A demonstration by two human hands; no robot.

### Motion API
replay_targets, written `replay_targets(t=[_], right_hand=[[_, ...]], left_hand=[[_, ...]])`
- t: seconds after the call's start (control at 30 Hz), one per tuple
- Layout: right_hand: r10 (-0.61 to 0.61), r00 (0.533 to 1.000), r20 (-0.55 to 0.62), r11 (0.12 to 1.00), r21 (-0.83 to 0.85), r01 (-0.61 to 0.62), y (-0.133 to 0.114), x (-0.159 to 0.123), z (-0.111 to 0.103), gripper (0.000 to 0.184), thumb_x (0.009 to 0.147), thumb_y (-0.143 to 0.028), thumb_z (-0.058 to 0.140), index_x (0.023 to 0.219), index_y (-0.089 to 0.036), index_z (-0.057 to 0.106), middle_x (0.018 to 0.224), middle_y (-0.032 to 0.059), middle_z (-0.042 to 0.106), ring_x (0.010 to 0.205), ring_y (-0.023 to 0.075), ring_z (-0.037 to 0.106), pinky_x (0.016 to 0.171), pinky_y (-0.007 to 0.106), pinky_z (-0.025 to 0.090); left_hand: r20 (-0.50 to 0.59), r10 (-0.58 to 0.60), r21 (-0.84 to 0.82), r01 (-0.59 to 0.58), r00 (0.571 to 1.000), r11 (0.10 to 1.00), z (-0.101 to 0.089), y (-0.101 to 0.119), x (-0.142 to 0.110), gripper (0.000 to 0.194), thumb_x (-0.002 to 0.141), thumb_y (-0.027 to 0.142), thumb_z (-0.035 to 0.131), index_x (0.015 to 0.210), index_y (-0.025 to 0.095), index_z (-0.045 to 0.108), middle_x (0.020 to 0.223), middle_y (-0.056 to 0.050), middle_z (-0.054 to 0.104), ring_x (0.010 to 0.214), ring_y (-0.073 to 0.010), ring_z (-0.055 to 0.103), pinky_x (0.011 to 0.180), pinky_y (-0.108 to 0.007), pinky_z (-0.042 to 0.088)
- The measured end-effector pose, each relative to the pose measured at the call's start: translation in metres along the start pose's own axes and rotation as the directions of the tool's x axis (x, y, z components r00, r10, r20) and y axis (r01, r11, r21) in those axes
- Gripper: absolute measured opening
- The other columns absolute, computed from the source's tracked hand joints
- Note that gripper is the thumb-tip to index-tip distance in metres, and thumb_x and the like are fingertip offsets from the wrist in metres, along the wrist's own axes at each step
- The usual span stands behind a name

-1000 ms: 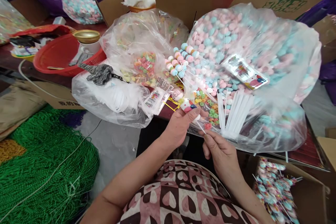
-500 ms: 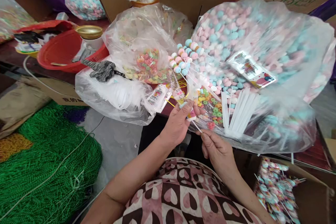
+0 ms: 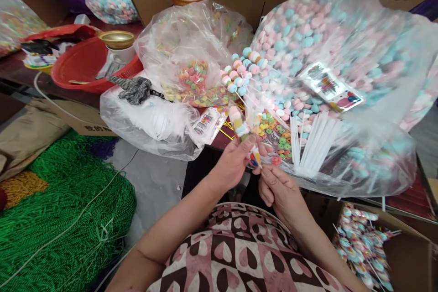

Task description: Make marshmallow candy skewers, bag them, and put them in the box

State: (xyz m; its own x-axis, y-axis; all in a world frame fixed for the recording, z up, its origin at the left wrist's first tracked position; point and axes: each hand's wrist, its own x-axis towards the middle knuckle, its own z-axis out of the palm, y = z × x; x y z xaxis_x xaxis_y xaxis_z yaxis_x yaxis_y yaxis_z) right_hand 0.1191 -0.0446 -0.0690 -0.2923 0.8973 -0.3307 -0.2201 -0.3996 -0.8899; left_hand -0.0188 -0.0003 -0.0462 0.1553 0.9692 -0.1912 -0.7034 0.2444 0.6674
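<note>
- Far left, lower: heap of green cord on the floor.
- Upper left: red basket, gold dish over its right side.
- Left of centre: clear bag with white contents; grey yarn bundle lies on top.
- Right of that bag: flat printed pouches, near the left hand.
- Centre: left hand grasping a candy skewer in a clear printed sleeve. Skewer is mid-frame, tilted, candy end up and left.
- Above it: bunch of unwrapped skewers, marshmallow pieces threaded.
- Just right of centre: right hand, thumb and fingertips pinching the skewer's lower end. Can't tell if on stick or sleeve.
- Above right hand: ring candies, then white sticks.
- Upper right: big bag of marshmallows, shiny printed pack on it.
- Lower right: cardboard box holding wrapped candies.
</note>
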Motion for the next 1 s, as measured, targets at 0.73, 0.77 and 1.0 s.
replay_targets(t=[0.73,0.77,1.0], right_hand=[[-0.467,0.884,0.004,0.646,-0.681,0.344,-0.004,0.011,-0.001,0.042,0.100,-0.040,0.040,0.133,-0.020,0.058,0.051,-0.0066,0.049,0.041,0.0123,0.046,0.045,0.026,0.040],[-0.465,0.885,0.020,0.665,-0.653,0.364,-0.002,0.011,0.000,0.042,0.101,-0.040,0.040,0.132,-0.021,0.059,0.050,-0.0069,0.048,0.041,0.0120,0.045,0.044,0.026,0.039],[-0.506,0.862,-0.011,0.729,-0.539,0.421,0.000,0.007,-0.004,0.037,0.099,-0.032,0.046,0.132,-0.023,0.059,0.052,-0.0089,0.047,0.044,0.0099,0.044,0.048,0.024,0.040]], left_hand=[[0.148,0.192,0.891,-0.215,0.970,0.400,-0.015,-0.012,-0.010,0.050,0.093,0.060,0.039,0.069,0.018,0.054,0.064,-0.001,0.054,0.060,-0.0137,0.050,0.059,-0.027,0.039],[0.134,0.172,0.878,-0.197,0.976,0.437,-0.015,-0.011,-0.010,0.052,0.091,0.062,0.040,0.068,0.018,0.053,0.063,-0.001,0.053,0.060,-0.0135,0.049,0.059,-0.027,0.039],[0.072,0.135,0.454,-0.153,0.988,0.878,-0.016,0.008,-0.012,0.052,0.083,0.064,0.059,0.104,0.017,0.062,0.098,-0.006,0.068,0.093,-0.0176,0.061,0.087,-0.030,0.046]])
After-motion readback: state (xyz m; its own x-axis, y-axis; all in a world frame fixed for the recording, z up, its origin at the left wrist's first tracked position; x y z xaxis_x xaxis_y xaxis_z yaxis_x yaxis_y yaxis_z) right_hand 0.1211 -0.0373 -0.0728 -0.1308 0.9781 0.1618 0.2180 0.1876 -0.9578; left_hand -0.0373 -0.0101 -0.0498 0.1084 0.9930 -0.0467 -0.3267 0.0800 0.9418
